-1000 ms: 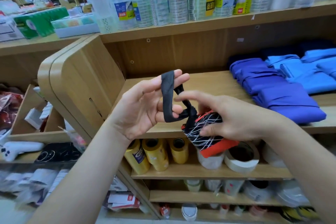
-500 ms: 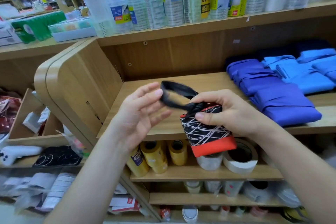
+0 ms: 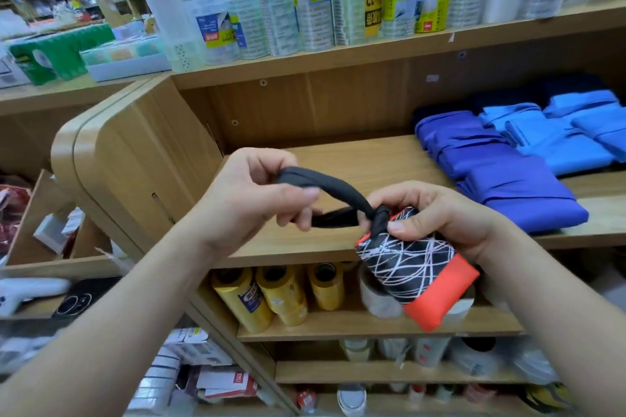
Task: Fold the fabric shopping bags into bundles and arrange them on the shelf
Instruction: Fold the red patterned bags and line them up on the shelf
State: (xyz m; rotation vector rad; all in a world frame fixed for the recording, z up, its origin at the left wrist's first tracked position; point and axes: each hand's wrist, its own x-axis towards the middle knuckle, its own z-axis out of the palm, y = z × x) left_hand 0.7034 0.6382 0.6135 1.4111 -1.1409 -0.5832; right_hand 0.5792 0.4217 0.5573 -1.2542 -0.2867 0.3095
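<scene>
patterned black and orange fabric bundle (image 3: 413,267) gripped in right hand (image 3: 440,217), held in front of wooden shelf (image 3: 372,159); black strap (image 3: 325,184) pinched taut by left hand (image 3: 247,200). probably light, soft, springy; best held around the rolled middle.

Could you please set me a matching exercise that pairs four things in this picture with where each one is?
Things:
1. black strap
2. patterned bundle
3. blue folded bags
4. yellow rolls

Places:
A. on the lower shelf, beneath the hands
B. gripped by the right hand
C. lying on the wooden shelf behind the hands, at the right
D. held in the curled fingers of the left hand

Pairs: 1-D, 2-B, 3-C, 4-A
</scene>
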